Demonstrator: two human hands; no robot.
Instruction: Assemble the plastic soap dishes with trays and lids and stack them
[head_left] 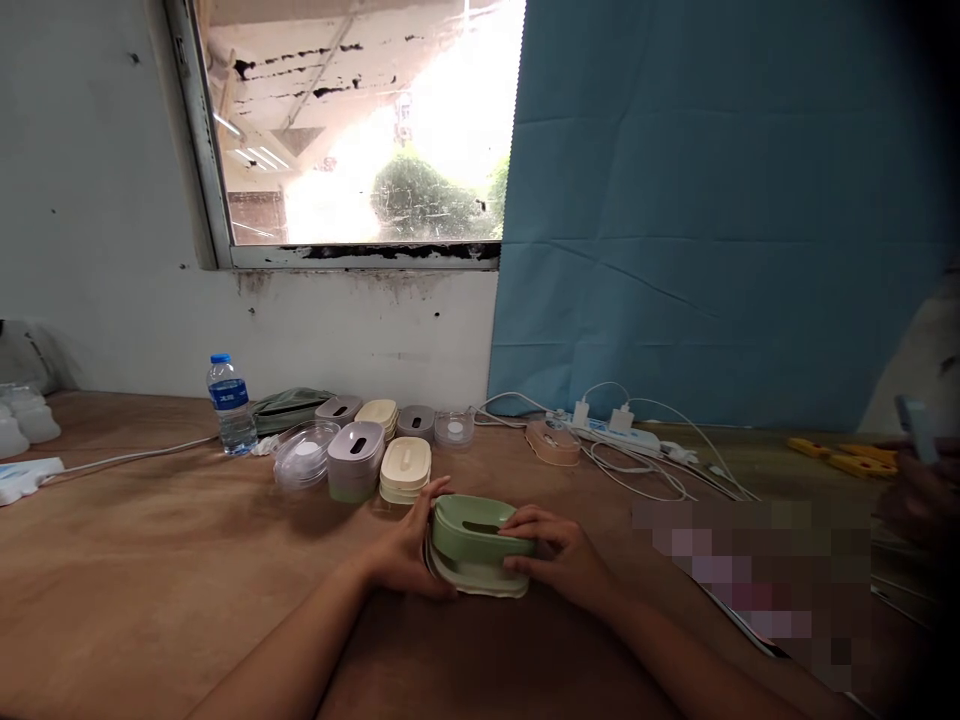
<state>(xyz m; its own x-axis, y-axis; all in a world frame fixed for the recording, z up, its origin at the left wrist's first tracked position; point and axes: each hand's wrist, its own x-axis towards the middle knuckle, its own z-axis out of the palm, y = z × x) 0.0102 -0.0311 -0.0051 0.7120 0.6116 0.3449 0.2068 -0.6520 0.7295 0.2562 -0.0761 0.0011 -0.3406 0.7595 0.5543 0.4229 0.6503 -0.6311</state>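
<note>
table (135,560): brown, bottle (231,408) at back
left hand (407,552): fingers gripping green box (471,548)
right hand (561,555): fingers gripping opposite end

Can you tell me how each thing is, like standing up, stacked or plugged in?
Green container, between both hands
Left hand, against its side
Right hand, fingers on its top
Water bottle, upright, cap on
Cream pieces, stacked
Clear pieces, stacked
Power strip, chargers plugged in
Blue sheet, hanging
</note>
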